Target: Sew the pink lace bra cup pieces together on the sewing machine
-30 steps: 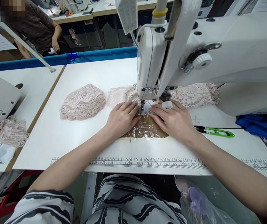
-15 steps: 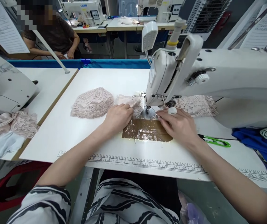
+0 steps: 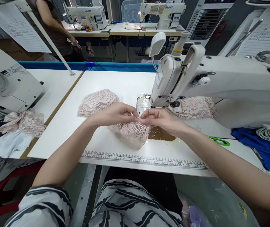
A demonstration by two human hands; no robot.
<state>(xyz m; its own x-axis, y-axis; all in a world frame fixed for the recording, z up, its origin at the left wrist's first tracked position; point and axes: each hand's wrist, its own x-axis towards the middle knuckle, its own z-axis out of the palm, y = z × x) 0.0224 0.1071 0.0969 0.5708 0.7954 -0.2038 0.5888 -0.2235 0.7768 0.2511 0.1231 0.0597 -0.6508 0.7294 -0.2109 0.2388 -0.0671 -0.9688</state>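
Observation:
A pale pink lace piece (image 3: 135,135) hangs from my fingertips just in front of the sewing machine (image 3: 164,82). My left hand (image 3: 118,114) pinches its upper edge from the left. Close beside it, my right hand (image 3: 159,119) pinches the same edge, the two sets of fingertips nearly touching. The lace drapes over the white tabletop and covers part of the brown taped patch (image 3: 162,134). Left of the machine lies a stack of pink lace pieces (image 3: 98,101), partly behind my left hand. More pink lace (image 3: 197,107) lies under the machine arm.
Green thread snips (image 3: 220,141) and blue cloth (image 3: 255,145) lie at the right. A printed ruler (image 3: 149,160) runs along the table's front edge. Another machine (image 3: 12,82) and bundled lace (image 3: 28,123) are at the left. Behind the blue divider, a person (image 3: 54,28) stands.
Both hands have come away from the needle area toward me, bringing the lace piece out and pinching its edge. The person behind has gone from sitting to standing. My view has shifted slightly.

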